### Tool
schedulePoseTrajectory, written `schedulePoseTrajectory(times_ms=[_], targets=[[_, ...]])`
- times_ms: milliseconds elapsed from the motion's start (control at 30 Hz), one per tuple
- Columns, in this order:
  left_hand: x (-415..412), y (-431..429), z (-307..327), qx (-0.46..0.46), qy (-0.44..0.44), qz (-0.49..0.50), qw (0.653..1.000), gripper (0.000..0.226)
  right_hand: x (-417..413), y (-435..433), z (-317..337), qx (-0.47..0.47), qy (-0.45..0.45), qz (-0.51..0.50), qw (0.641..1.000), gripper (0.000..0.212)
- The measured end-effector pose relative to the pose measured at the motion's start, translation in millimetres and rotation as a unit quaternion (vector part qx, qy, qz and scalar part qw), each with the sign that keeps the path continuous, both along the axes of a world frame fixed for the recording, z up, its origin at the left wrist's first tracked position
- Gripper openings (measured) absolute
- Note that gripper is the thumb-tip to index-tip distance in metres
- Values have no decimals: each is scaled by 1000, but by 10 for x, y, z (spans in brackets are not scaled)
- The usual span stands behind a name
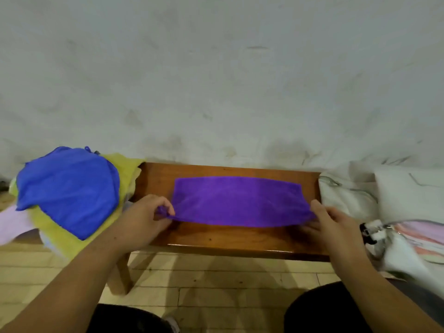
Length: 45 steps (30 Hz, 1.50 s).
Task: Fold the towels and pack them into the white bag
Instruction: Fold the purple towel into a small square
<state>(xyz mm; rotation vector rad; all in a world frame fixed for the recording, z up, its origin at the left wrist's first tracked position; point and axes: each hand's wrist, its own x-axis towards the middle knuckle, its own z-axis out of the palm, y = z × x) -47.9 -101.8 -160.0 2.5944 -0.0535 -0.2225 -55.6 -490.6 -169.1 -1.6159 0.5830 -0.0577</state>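
Head camera looks down on a brown wooden surface [240, 239] that stands against a grey-white wall [216, 80]. A purple towel [240, 200] lies spread on the middle of the surface, with its long side going from left to right.

The left hand [146, 217] pinches the near left corner of the purple towel between thumb and curled fingers, and the cloth is bunched a little there. The right hand [336, 224] holds the near right corner, with the thumb on top of the cloth and the fingers under it. The near edge runs between the two hands.

At the left end of the surface there is a loose pile of towels. A blue towel [69, 188] lies on top, a yellow towel [60, 234] is under it, and a pale pink cloth [12, 224] hangs out at the far left edge of the picture.

At the right end the white bag [348, 200] lies crumpled, just beside the purple towel but not touching it. Near the right hand a small black and white clip [372, 233] sits on the white cloth. Beside it some pale pink and striped cloth [422, 236] shows; I cannot tell if it is inside the bag.

Below the surface a light wooden floor [216, 284] is seen.
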Motion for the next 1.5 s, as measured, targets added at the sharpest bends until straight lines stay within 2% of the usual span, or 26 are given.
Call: schedulePoseTrajectory(times_ms=[67,167,233,300,400,467,567,733,833,900,1033,1100,1167,1200,1267,1333,1400,1500], targets=[[-57,15,-102,82,70,-56,993,15,-31,15,-149,-18,50,13,999,34],[-76,12,-56,57,110,-42,991,18,-35,-32,-235,-40,80,14,996,38],[-52,-30,-7,55,100,-24,993,26,-46,-72,-248,-42,107,17,993,52],[-12,-110,16,69,33,-3,997,24,-60,-73,-216,-46,130,29,990,58],[52,-269,-22,28,-48,-13,998,12,-70,0,-152,-47,132,49,989,38],[84,-358,-94,33,-28,-61,997,29,-57,103,-74,-58,123,52,989,20],[128,-475,-193,85,9,-111,990,57,19,218,-8,-21,86,7,996,7],[104,-797,-248,155,-6,-109,982,67,180,272,103,112,53,-62,990,6],[70,-1022,-236,132,-8,-130,983,67,307,222,192,143,28,-128,981,5],[85,-1116,-190,80,3,-137,987,65,368,219,257,125,13,-166,978,10],[254,-994,-50,-60,-34,-26,997,39,377,450,403,-37,-61,-162,984,9],[343,-810,-19,-120,5,41,992,29,329,667,412,-121,-113,-113,980,7],[397,-662,-52,-171,73,74,980,26,244,921,315,-167,-140,-9,976,4],[400,-628,-66,-203,109,85,969,26,188,1045,239,-199,-139,59,968,12],[386,-636,-92,-253,158,97,950,27,82,1250,51,-292,-136,211,923,24],[384,-677,-112,-275,172,103,940,34,7,1376,-162,-361,-135,316,867,28],[392,-710,-115,-279,175,110,938,40,-20,1438,-303,-384,-132,354,843,26],[415,-734,-124,-263,164,118,943,43,-7,1471,-330,-385,-139,352,842,24]])
